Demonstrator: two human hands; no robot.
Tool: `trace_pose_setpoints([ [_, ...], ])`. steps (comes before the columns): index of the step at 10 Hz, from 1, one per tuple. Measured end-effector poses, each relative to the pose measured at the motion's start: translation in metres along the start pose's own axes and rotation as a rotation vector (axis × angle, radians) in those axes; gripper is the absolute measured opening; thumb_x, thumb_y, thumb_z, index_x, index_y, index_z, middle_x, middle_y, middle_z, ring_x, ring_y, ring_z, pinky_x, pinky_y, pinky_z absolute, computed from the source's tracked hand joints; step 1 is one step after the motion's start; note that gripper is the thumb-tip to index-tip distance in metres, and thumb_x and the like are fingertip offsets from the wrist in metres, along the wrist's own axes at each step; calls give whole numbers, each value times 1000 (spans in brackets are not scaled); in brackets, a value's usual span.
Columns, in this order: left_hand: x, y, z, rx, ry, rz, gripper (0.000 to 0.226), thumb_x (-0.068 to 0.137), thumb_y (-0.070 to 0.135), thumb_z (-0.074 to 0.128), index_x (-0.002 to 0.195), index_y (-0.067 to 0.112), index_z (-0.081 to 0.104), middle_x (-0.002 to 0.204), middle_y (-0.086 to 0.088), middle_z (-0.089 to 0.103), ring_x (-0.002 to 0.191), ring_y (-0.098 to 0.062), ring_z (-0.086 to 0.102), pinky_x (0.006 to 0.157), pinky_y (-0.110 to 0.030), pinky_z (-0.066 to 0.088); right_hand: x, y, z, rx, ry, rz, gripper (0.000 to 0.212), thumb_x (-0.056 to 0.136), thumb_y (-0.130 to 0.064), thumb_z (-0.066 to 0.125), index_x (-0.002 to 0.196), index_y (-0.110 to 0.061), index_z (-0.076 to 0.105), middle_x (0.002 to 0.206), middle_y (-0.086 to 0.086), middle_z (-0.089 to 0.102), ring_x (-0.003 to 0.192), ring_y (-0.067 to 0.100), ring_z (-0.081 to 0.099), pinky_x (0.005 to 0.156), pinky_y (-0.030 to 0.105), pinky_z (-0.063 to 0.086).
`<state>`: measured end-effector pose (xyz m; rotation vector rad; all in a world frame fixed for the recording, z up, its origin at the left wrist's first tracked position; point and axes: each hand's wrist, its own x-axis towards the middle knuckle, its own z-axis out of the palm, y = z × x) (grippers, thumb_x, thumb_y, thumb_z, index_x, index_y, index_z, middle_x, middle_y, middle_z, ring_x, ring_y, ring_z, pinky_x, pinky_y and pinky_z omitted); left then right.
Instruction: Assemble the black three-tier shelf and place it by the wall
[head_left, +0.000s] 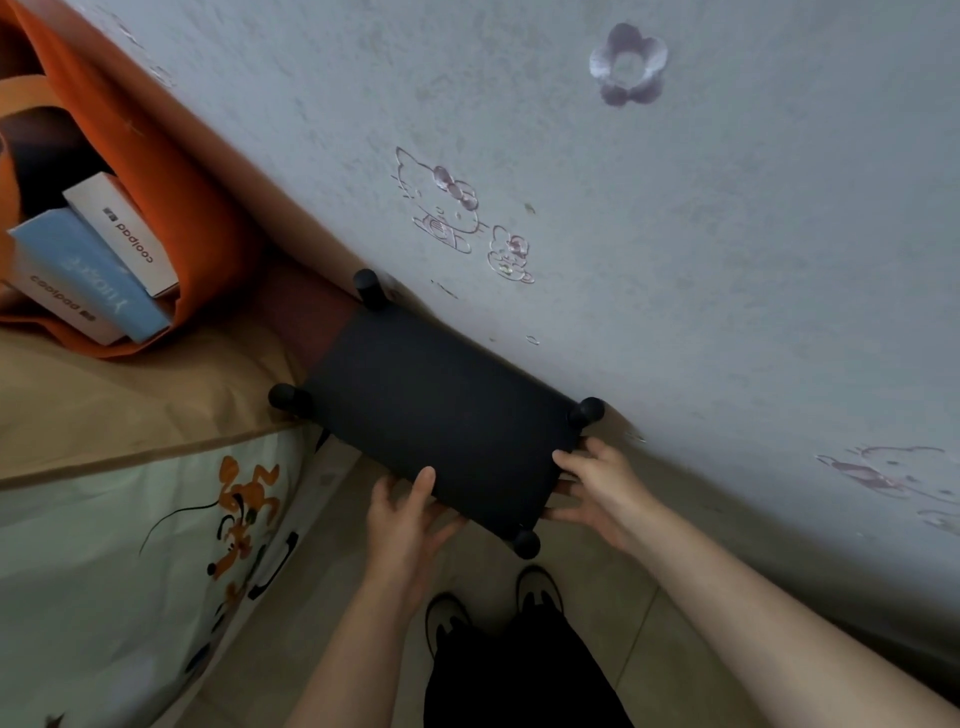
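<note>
I look straight down on the black shelf (441, 415). Its top panel is a dark rectangle with a round black post cap at each corner, and the lower tiers are hidden beneath it. One long side lies against the grey wall (675, 234). My left hand (410, 514) holds the near long edge, thumb on top and fingers underneath. My right hand (597, 488) holds the short edge on the right, between two corner caps, with fingertips over the rim.
A bed (130, 519) with a cartoon-dog sheet and tan cover fills the left and nearly touches the shelf. An orange bag (171, 171) holding white and blue boxes (93, 260) lies on it. My shoes (540, 592) stand on tiled floor below the shelf.
</note>
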<state>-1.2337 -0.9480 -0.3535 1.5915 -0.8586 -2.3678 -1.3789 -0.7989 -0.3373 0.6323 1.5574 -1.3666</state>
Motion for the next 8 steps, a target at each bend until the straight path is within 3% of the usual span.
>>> trace_pose_setpoints([
  [1,1,0,2,-10,-24,20,40,97,13,63,133,25,52,125,-4,69,107,-28,71,75,-46,61,2,1,0,-42,24,-51,27,99,-6,54,124,-15,50,122,11,57,106,33,63,71,57,59],
  [3,1,1,3,-21,-21,1,44,97,12,63,137,24,49,129,-4,66,108,-30,71,75,-48,61,1,8,-3,-58,15,-92,25,99,-12,55,122,-17,50,122,8,57,107,32,63,68,52,60],
  [5,0,4,8,86,70,-50,20,100,16,61,119,17,59,125,-8,66,106,-29,70,75,-39,59,-3,4,-6,-118,64,-38,25,99,-17,58,122,-11,50,114,11,64,98,29,68,75,52,60],
  [6,-7,7,12,200,92,-78,41,101,16,58,140,10,49,115,-7,67,104,-26,67,88,-44,55,-16,2,-9,-164,131,-77,23,100,-17,55,122,-13,47,111,6,61,96,22,66,63,37,57],
  [7,-26,18,14,308,89,-98,51,101,11,57,149,7,38,101,-2,63,105,-27,65,91,-47,54,-40,-3,-11,-265,152,-130,25,101,-15,51,126,-11,50,111,7,61,101,22,64,71,35,57],
  [8,-52,24,14,373,48,-107,49,102,8,54,149,8,40,100,-1,62,102,-27,65,92,-47,54,-68,-1,-14,-282,143,-177,23,101,-14,50,124,-11,52,108,6,63,98,21,65,77,34,57],
])
